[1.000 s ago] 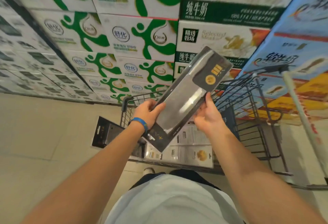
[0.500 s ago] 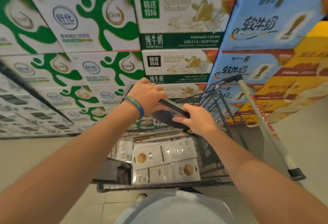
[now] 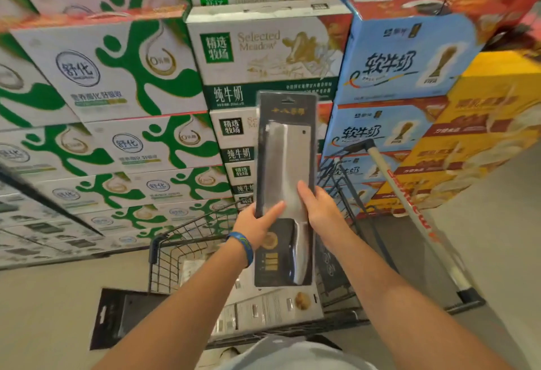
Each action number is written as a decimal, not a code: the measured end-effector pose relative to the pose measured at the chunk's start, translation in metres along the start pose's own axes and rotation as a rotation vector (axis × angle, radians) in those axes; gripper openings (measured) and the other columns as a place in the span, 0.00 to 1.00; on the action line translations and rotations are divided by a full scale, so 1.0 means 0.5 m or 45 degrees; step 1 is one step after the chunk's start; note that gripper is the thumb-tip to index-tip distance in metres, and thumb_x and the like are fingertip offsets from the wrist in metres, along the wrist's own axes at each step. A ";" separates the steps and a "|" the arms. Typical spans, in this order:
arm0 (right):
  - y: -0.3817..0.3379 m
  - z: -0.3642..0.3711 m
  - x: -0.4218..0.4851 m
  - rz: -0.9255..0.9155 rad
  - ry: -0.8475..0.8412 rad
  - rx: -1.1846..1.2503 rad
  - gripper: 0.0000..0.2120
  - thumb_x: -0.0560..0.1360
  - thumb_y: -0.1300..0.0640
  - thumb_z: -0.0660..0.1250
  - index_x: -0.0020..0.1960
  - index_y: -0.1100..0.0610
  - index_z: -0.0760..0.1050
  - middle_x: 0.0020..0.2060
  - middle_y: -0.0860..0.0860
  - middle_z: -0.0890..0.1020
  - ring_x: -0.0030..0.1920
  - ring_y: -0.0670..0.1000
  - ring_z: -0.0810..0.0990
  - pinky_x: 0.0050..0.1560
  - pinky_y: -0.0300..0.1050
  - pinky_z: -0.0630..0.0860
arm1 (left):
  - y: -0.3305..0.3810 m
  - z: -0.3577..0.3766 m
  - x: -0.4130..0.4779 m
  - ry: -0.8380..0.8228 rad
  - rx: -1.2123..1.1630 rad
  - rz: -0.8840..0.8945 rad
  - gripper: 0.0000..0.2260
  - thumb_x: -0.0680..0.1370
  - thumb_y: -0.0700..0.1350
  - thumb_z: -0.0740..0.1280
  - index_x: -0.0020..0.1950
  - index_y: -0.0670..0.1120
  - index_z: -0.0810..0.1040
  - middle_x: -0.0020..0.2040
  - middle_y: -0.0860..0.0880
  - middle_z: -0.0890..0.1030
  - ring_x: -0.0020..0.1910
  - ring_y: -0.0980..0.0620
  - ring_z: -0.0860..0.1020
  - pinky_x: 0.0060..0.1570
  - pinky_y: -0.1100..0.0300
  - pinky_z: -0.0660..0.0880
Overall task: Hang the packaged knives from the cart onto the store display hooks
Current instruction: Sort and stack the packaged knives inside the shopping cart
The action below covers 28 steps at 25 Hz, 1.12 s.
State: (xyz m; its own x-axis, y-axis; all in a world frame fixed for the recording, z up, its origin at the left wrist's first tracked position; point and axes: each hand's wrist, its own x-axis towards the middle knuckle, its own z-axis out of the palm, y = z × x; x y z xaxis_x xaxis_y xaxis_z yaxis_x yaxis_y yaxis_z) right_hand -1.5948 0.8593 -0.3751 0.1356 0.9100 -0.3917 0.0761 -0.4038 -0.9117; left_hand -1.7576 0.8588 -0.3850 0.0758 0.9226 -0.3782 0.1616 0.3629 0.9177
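Note:
I hold one packaged knife [image 3: 285,164] upright in front of me, a cleaver in a black card with its hang hole at the top. My left hand [image 3: 257,224] grips the pack's left edge, thumb across the front. My right hand [image 3: 317,211] grips the right edge at the same height. Below them stands the wire cart [image 3: 181,255], with more packaged knives [image 3: 272,308] lying flat inside. Another black pack [image 3: 117,315] sticks out over the cart's near left side. No display hooks are in view.
Stacked milk cartons fill the view ahead: green-and-white ones [image 3: 117,76] at left, blue ones [image 3: 401,56] and yellow ones [image 3: 483,135] at right. The cart's handle bar [image 3: 409,211] runs down the right. Pale floor [image 3: 44,311] lies at left and right.
The pack was tilted, then lowered almost flat over the cart half a second ago. Now it stands upright and faces me, still in both hands.

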 end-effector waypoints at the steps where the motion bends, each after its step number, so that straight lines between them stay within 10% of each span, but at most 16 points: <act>1: 0.004 -0.020 -0.003 -0.049 0.050 -0.170 0.29 0.74 0.28 0.59 0.61 0.49 0.77 0.58 0.48 0.82 0.55 0.43 0.80 0.54 0.44 0.76 | -0.015 0.002 0.001 0.051 -0.039 0.012 0.17 0.67 0.61 0.76 0.48 0.51 0.81 0.43 0.57 0.86 0.44 0.59 0.83 0.40 0.69 0.76; 5: 0.062 -0.161 0.010 0.027 0.616 -1.079 0.26 0.83 0.43 0.60 0.73 0.59 0.67 0.69 0.59 0.73 0.68 0.59 0.71 0.64 0.55 0.71 | -0.053 -0.014 0.004 0.168 -0.078 -0.016 0.09 0.73 0.54 0.75 0.45 0.53 0.78 0.45 0.53 0.83 0.44 0.55 0.81 0.45 0.61 0.77; 11: 0.100 -0.126 -0.009 0.057 0.578 -0.899 0.20 0.82 0.57 0.61 0.73 0.57 0.70 0.61 0.59 0.81 0.56 0.59 0.81 0.49 0.45 0.74 | -0.060 -0.048 -0.031 0.294 0.042 -0.014 0.09 0.74 0.56 0.73 0.45 0.54 0.76 0.42 0.54 0.81 0.35 0.62 0.80 0.29 0.73 0.72; 15: 0.130 0.069 -0.066 -0.119 0.053 -1.102 0.20 0.83 0.58 0.57 0.74 0.54 0.67 0.49 0.53 0.81 0.47 0.53 0.82 0.47 0.50 0.81 | -0.068 -0.091 -0.047 0.379 0.119 -0.016 0.11 0.73 0.57 0.73 0.44 0.51 0.78 0.39 0.52 0.81 0.38 0.57 0.79 0.34 0.66 0.72; 20: 0.131 0.132 -0.060 -0.059 -0.153 -1.075 0.28 0.83 0.53 0.53 0.82 0.55 0.56 0.66 0.61 0.78 0.65 0.62 0.76 0.62 0.54 0.73 | -0.075 -0.146 -0.064 0.351 0.264 0.078 0.08 0.74 0.53 0.73 0.39 0.51 0.78 0.31 0.56 0.80 0.29 0.68 0.77 0.29 0.75 0.71; 24: 0.069 0.088 -0.067 -0.274 0.031 -0.700 0.28 0.81 0.34 0.53 0.71 0.49 0.74 0.67 0.51 0.77 0.67 0.52 0.74 0.66 0.55 0.73 | -0.038 -0.118 -0.060 0.271 0.212 0.121 0.10 0.75 0.53 0.73 0.37 0.52 0.76 0.27 0.60 0.78 0.25 0.67 0.74 0.26 0.75 0.69; 28: -0.017 0.033 -0.051 -0.241 0.061 0.182 0.11 0.79 0.50 0.70 0.60 0.50 0.78 0.53 0.45 0.87 0.53 0.43 0.85 0.50 0.36 0.80 | 0.028 -0.027 -0.026 0.233 0.103 0.190 0.14 0.77 0.61 0.66 0.40 0.52 0.74 0.35 0.59 0.80 0.35 0.66 0.77 0.36 0.69 0.74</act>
State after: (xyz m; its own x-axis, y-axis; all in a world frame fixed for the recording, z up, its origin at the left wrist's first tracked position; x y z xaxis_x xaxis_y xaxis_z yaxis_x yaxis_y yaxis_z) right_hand -1.6153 0.8409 -0.3594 0.1790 0.9613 -0.2093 -0.0356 -0.2063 -0.9778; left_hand -1.7698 0.8537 -0.3658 -0.0734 0.9762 -0.2039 0.2410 0.2158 0.9462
